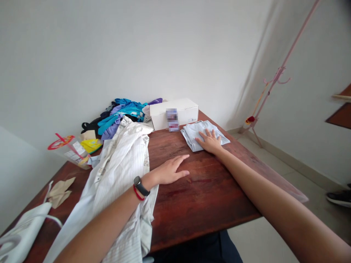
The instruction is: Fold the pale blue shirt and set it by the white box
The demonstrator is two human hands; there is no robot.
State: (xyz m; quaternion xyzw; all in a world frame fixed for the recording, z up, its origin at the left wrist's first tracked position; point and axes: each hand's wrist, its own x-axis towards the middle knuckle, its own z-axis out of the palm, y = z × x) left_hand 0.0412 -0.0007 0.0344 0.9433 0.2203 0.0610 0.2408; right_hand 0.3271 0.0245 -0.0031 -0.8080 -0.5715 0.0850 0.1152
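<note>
My right hand [210,141] lies flat with spread fingers on a folded light-blue garment [196,131] at the right of the wooden table [189,204]. Over the middle of the table is my left hand [171,171], its thumb apart from its fingers and nothing in it. A dark watch and a red band circle that wrist. Beneath my left forearm a long white striped garment [120,157] stretches from the clothes pile to the table's front edge.
Behind stand a white box [161,113] and a heap of blue and purple clothes [120,113]. To the left are a tilted plastic cup [75,153], brown paper [60,191] and a white appliance with a cord [30,230]. A pink coat stand [274,80] rises at the right.
</note>
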